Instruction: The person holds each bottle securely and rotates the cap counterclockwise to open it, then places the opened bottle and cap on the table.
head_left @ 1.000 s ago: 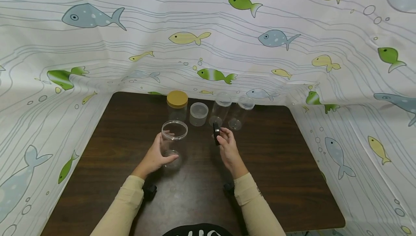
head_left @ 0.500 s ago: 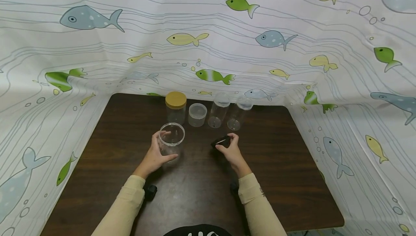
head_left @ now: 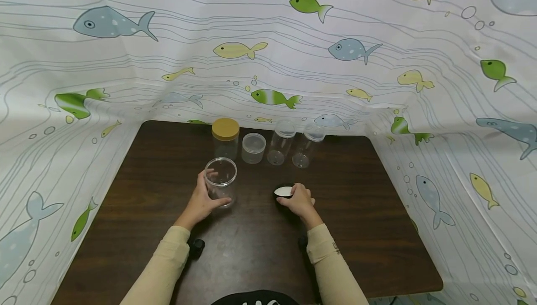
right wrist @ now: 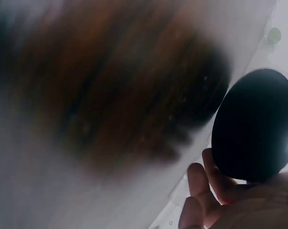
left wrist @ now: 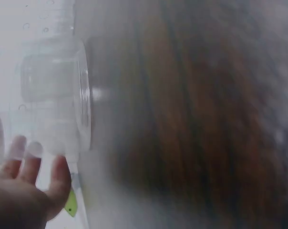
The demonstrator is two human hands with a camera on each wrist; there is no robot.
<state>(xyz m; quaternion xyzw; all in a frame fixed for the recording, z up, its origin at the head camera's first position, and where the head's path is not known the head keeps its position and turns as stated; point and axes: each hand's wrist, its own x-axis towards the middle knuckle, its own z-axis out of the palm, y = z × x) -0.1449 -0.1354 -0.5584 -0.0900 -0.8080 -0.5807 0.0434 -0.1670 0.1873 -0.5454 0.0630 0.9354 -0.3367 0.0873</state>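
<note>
My left hand [head_left: 199, 207] grips a clear plastic jar [head_left: 225, 189] without a lid, thumb on the near side and fingers around the far side. The jar stands upright at the table's middle left. In the left wrist view, the jar's clear base [left wrist: 83, 95] shows beside the dark tabletop. My right hand [head_left: 301, 201] pinches a round black lid [head_left: 283, 192] by its edge, its white inner side turned up. Seen from below in the right wrist view, the lid's dark outer face [right wrist: 253, 124] is held off the table. Jar and lid are apart.
Along the table's back edge stand a jar with a yellow lid [head_left: 225, 130], a short clear jar [head_left: 253, 149] and two tall clear jars, one left [head_left: 281, 144] and one right [head_left: 308, 147]. A fish-patterned sheet [head_left: 268, 53] encloses the brown table [head_left: 356, 239].
My right hand has turned the lid from standing on edge to lying flat, white side up, and brought it slightly nearer me. The left hand keeps its grip; the jar has tilted slightly.
</note>
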